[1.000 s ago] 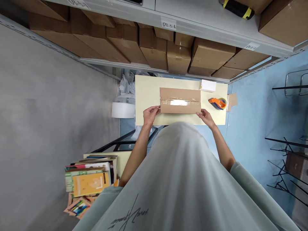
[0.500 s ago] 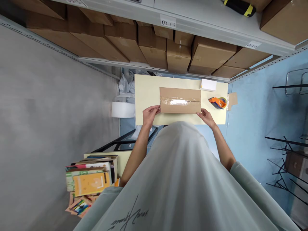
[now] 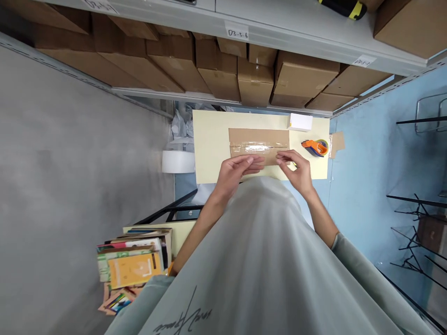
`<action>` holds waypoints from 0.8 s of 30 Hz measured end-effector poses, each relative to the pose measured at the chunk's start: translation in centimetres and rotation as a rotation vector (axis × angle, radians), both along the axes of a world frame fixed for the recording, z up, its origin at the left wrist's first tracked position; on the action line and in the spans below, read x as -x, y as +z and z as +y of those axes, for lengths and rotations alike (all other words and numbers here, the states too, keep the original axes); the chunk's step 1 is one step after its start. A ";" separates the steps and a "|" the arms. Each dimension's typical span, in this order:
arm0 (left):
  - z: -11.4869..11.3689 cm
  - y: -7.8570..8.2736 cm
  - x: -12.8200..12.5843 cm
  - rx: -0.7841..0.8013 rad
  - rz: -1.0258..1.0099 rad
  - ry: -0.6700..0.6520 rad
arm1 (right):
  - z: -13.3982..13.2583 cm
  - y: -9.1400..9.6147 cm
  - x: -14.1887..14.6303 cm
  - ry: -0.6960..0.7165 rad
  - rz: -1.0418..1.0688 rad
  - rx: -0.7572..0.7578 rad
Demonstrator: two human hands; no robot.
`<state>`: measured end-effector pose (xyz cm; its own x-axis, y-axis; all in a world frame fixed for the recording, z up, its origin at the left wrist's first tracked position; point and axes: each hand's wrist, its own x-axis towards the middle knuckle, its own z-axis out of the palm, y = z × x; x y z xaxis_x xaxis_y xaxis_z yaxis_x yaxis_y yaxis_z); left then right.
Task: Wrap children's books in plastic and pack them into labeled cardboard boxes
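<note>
Looking down past our two arms, we find the cardboard box (image 3: 259,136) lying on the counter (image 3: 211,139), just beyond both hands, with its near edge partly hidden behind our fingers. From here, we think, the box could slide or turn if we push it unevenly, because neither of the hands appears to grip it firmly. The shiny tape (image 3: 254,148) along the top could also wrinkle or lift, if a fingertip catches its border. Further to the right, the orange tape dispenser (image 3: 316,148) stands near our right hand (image 3: 300,176), so a careless outward swing could knock it, and perhaps also the small white box (image 3: 300,122) beyond it.

As for the hands, our left hand (image 3: 233,173) has its fingers stretched and close together, with the thumb lying against them; we cannot tell if something thin is pinched there. Our right hand is narrowly parted, thumb and fingertips leaving a small gap, and we see nothing held in it. Both overlap the box in our view, but whether they touch it, we cannot say.
</note>
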<state>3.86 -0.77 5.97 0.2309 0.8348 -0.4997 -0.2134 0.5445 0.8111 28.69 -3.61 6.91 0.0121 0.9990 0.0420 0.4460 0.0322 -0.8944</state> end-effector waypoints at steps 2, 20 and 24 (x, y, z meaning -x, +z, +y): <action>-0.4 1.8 -0.4 0.025 -0.045 -0.056 | 0.2 2.2 1.8 0.045 -0.002 -0.119; -0.5 6.0 -1.7 -0.028 -0.259 -0.116 | -0.4 3.0 3.6 -0.017 -0.539 -0.347; -0.4 6.1 -1.9 -0.038 -0.284 -0.130 | -0.5 3.2 4.0 -0.028 -0.575 -0.321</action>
<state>5.78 -1.15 12.06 0.4630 0.8060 -0.3688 -0.3645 0.5524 0.7496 24.67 -4.11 10.07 -0.0756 0.9354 0.3454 0.8546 0.2393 -0.4609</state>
